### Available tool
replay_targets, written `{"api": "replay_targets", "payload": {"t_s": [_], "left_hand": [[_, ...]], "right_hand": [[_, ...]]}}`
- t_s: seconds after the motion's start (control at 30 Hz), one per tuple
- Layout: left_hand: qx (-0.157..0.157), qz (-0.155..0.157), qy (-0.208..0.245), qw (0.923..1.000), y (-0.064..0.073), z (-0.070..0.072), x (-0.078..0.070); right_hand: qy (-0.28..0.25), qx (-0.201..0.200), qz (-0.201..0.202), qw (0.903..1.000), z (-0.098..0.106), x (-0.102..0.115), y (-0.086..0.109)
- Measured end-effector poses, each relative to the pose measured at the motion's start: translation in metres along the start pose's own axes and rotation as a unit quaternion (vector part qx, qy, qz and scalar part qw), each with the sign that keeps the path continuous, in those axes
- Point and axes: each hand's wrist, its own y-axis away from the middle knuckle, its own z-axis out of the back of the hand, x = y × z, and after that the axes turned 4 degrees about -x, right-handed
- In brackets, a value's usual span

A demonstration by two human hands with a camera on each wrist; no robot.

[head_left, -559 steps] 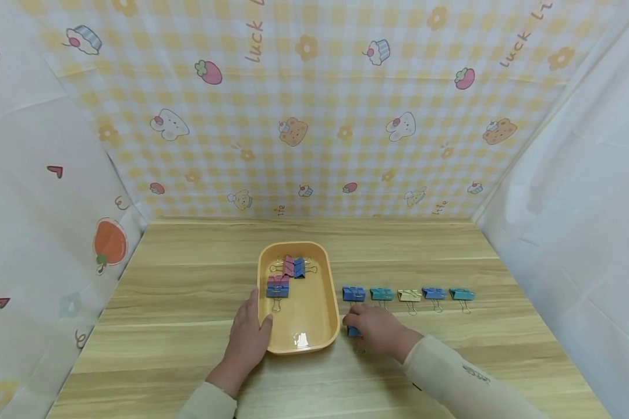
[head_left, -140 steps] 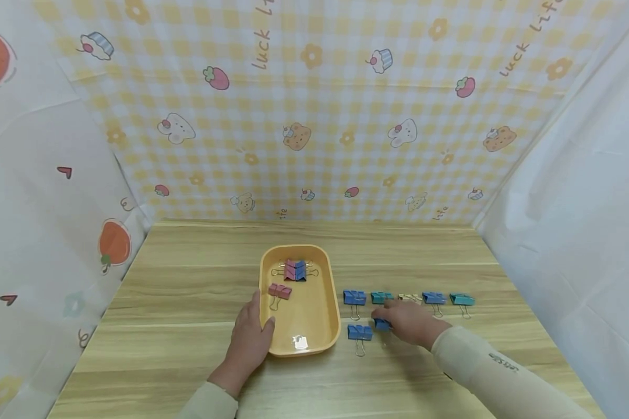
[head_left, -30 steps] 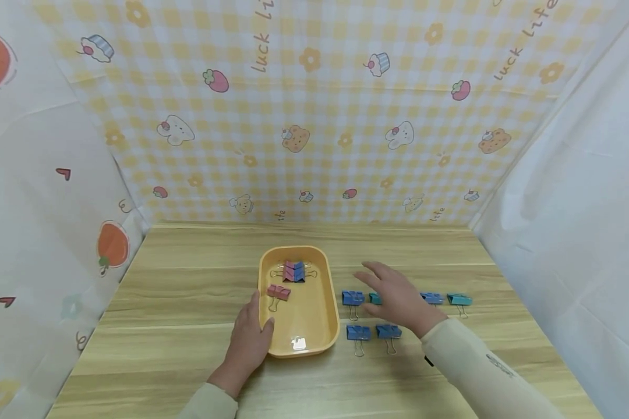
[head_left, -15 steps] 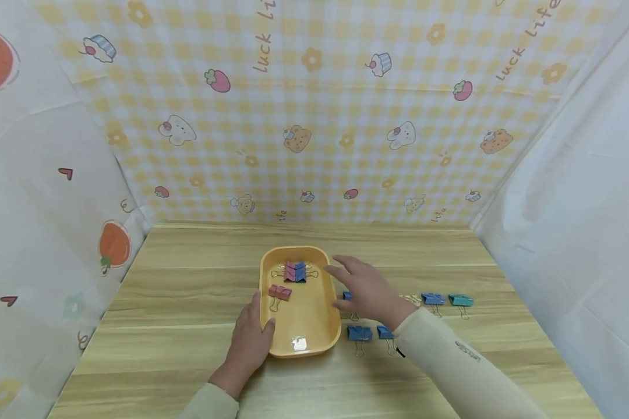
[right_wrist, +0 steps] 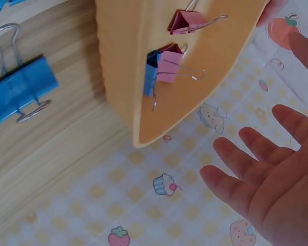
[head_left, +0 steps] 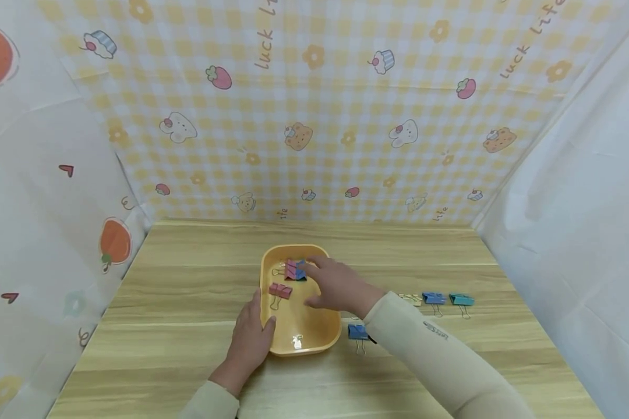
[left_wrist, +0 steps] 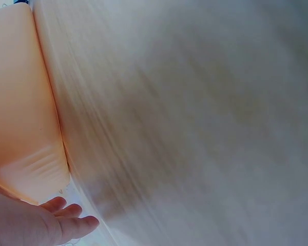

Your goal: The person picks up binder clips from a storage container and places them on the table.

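My right hand (head_left: 340, 285) hovers over the right half of the yellow tray (head_left: 300, 352), its fingers spread and holding nothing. Just under its fingertips, a pink binder clip (head_left: 290, 270) and a blue binder clip (head_left: 301, 269) lie back to back in the tray. Another pink binder clip (head_left: 280, 290) lies nearer the tray's left wall. My left hand (head_left: 248, 337) rests against that wall, thumb over the rim; in the left wrist view its fingers (left_wrist: 77, 225) are extended beside the tray.
Right of the tray, a blue binder clip (head_left: 358, 331) lies in front. Behind, a yellow clip (head_left: 410, 299), a blue clip (head_left: 434, 298) and a teal clip (head_left: 461, 299) stand in a row. The right forearm hides other clips. A patterned cloth (head_left: 314, 128) closes off the back.
One blue clip has gone from the tray's left side, and two blue clips were set down in the front row. The right hand let go and moved left over the tray; the left stayed put.
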Motion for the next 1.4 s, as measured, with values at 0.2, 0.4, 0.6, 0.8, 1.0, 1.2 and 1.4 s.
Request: {"api": "replay_targets", "payload": {"t_s": [0.2, 0.4, 0.6, 0.8, 1.0, 1.2, 1.4], "left_hand": [[-0.006, -0.022, -0.003, 0.9997, -0.001, 0.001, 0.002], [-0.011, -0.03, -0.006, 0.9995, 0.001, 0.004, -0.002], [-0.007, -0.027, -0.002, 0.9996, -0.001, 0.006, -0.002], [-0.001, -0.025, -0.002, 0.9997, -0.002, 0.006, 0.0], [0.007, -0.024, -0.003, 0.9997, 0.0, 0.005, 0.001], [0.003, -0.029, -0.004, 0.9996, 0.0, 0.004, -0.001], [-0.004, -0.03, -0.013, 0.9995, 0.001, 0.003, -0.001]], "right_hand": [[0.005, 0.039, -0.007, 0.9992, -0.006, 0.009, -0.018], [0.006, 0.076, -0.01, 0.997, -0.012, 0.017, -0.033], [0.014, 0.108, -0.009, 0.994, -0.017, 0.025, -0.045], [0.038, 0.121, -0.005, 0.992, -0.023, 0.032, -0.057], [0.07, 0.128, 0.002, 0.9893, -0.032, 0.038, -0.067], [0.08, 0.148, -0.019, 0.9856, -0.036, 0.042, -0.074], [0.075, 0.155, -0.035, 0.9844, -0.045, 0.042, -0.079]]}}
